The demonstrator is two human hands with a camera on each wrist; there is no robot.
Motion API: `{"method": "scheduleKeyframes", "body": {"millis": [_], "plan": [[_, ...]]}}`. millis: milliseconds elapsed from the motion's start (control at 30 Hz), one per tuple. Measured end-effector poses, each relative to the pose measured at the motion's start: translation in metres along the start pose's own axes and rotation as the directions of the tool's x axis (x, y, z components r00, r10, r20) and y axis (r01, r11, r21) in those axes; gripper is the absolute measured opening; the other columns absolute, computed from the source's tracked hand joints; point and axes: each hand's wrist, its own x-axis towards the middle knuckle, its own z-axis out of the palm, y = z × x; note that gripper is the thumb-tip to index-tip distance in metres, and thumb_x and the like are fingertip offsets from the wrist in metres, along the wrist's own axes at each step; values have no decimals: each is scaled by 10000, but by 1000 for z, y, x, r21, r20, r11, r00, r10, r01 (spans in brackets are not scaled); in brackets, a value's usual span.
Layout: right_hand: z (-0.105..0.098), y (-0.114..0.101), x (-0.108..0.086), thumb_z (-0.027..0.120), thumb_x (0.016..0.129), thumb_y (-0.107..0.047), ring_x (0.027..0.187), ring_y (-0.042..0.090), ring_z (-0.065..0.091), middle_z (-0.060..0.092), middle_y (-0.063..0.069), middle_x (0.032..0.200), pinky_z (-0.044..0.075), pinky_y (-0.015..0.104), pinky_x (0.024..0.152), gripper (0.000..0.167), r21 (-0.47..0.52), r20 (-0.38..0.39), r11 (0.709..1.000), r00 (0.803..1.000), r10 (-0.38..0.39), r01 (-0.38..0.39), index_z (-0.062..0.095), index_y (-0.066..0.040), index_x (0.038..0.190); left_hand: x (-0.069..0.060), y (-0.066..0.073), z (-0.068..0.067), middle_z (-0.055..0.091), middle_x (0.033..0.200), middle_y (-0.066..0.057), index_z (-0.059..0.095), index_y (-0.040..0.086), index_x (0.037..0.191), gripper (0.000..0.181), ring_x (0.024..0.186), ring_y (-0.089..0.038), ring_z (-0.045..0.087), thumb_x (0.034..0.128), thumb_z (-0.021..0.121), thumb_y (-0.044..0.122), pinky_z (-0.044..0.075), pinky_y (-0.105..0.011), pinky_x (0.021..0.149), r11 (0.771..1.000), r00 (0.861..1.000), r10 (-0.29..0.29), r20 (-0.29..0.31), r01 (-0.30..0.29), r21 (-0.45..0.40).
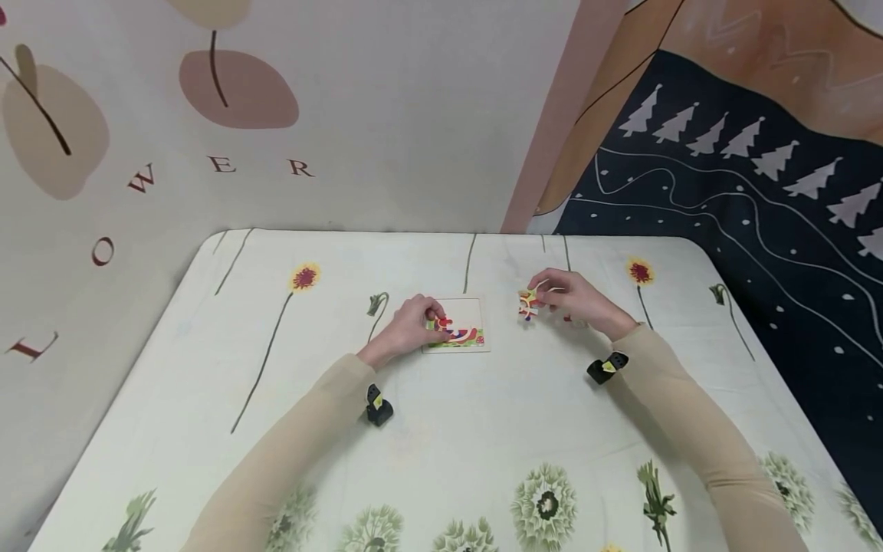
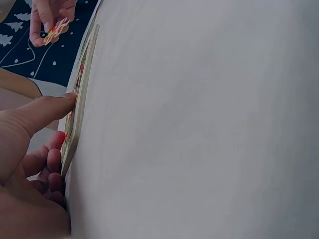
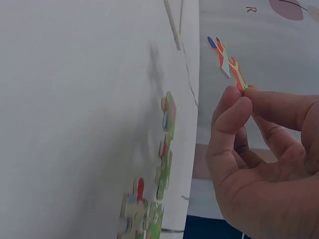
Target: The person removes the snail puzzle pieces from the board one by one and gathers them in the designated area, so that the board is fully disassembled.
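A small jigsaw board (image 1: 452, 350) lies flat on the table, its lower part filled with colourful pieces. My left hand (image 1: 408, 328) grips it at its left side, curled fingers and thumb (image 2: 50, 112) touching the pieces and edge. Exactly what lies under the fingertips is partly hidden. To the right of the board, my right hand (image 1: 571, 297) is raised above the table. Its thumb and fingertips pinch a jigsaw piece (image 3: 239, 77), red and yellow, which seems joined to another with a blue tip.
Loose jigsaw pieces (image 3: 167, 119), with green, red and white parts, lie on the table below the right hand, mostly hidden in the head view. A flower-print cloth (image 1: 524, 414) covers the table. Printed fabric (image 1: 414, 138) hangs behind and at both sides.
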Motion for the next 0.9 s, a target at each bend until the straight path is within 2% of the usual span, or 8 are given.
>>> {"method": "scheduleKeyframes", "body": {"millis": [400,733,900], "plan": [[-12,10,-10,573,1041,-42,764,225,568,616,225,1102,490,309,662,232,-7,28,1000,1000,-10,10,594,59,1249,0,0,0,534,1054,-99,640,22,1093,314,988,-247,455,875,827,151,359,-362,865,1000,1000,4,10,-5,22],[-19,20,-12,564,1041,-33,898,211,578,631,217,1119,478,298,734,230,-30,19,1000,1000,9,-9,608,71,1242,0,0,0,529,1052,-94,639,23,1100,319,989,-244,449,876,825,153,352,-356,864,1000,1000,1,16,-2,23],[-21,25,-13,565,1040,-19,875,199,566,639,219,1099,463,289,689,222,-27,19,1000,1000,14,-13,619,76,1232,0,0,0,523,1048,-93,635,30,1095,320,993,-250,439,878,827,166,342,-362,861,1000,1000,-3,14,3,21]]}}
